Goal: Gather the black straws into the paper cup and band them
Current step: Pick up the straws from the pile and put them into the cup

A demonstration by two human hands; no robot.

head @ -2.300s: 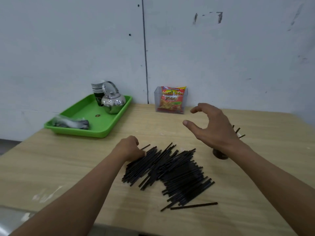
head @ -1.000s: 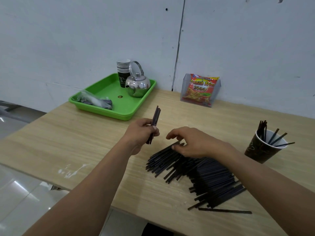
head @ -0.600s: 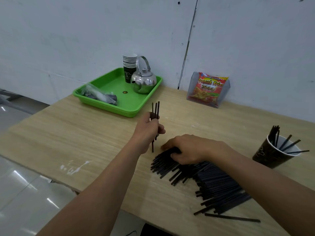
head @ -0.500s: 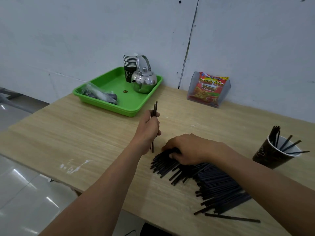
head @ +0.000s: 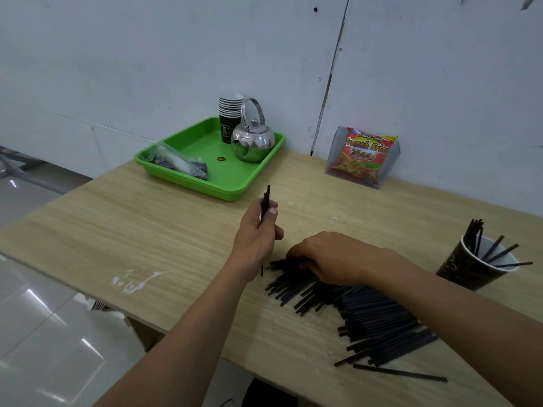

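A big pile of black straws lies on the wooden table, front right. My left hand grips a small upright bunch of straws, their lower ends near the tabletop, just left of the pile. My right hand rests palm down on the pile's far end, its fingers curled round several straws there. A dark paper cup stands at the right edge with several straws leaning in it.
A green tray at the back holds a steel kettle, a stack of paper cups and a plastic bag. A clear box with a snack packet stands by the wall. One loose straw lies near the front edge.
My left hand lifted a few straws off the pile and stood them upright. My right hand came down onto the pile and stays there. The view shifted left.
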